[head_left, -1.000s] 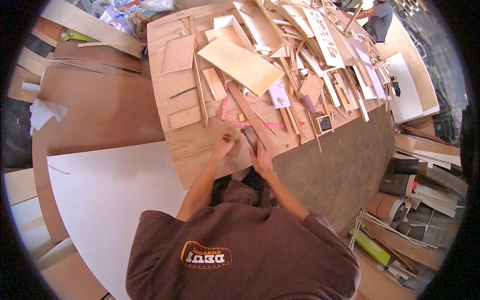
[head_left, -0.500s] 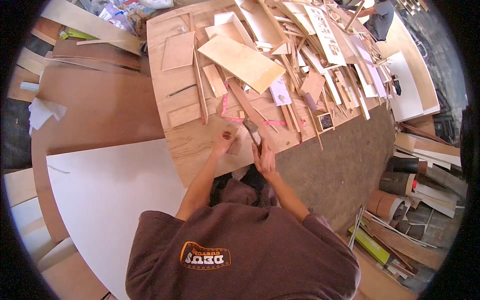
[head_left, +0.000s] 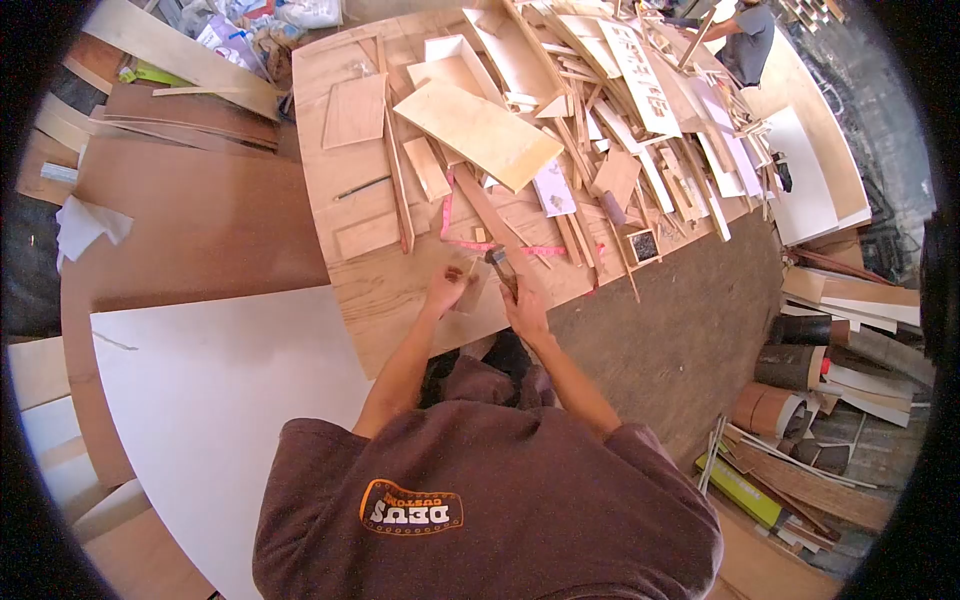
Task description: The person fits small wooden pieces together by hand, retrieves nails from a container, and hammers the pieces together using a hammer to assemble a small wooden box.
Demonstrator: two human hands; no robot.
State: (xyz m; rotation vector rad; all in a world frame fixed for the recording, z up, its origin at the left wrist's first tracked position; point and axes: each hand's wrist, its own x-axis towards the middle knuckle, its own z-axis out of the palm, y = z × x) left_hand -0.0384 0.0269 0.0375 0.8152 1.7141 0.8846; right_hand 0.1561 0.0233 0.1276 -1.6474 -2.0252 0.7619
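My right hand (head_left: 527, 312) is wrapped round the handle of a hammer (head_left: 496, 257), whose head points away from me over the wooden worktable (head_left: 400, 310). Beside it, my left hand (head_left: 446, 292) has its fingers curled at a small wooden piece (head_left: 468, 293) near the table's front edge. The fingertips are partly hidden, and any nail there is too small to make out. Just beyond both hands lies a pink measuring tape (head_left: 447, 218), bent at a corner, with a narrow wooden strip (head_left: 485, 205) across it.
A large pale board (head_left: 480, 135) and heaped offcuts cover the table's far side. A small box with dark contents (head_left: 642, 245) sits at the right edge. White sheet (head_left: 230, 390) lies to my left. Another person (head_left: 750, 45) is at the far right.
The hammer looks lower and its head a little smaller, with my right hand shifted slightly. My left hand stays at the small wooden piece. The view has moved a little.
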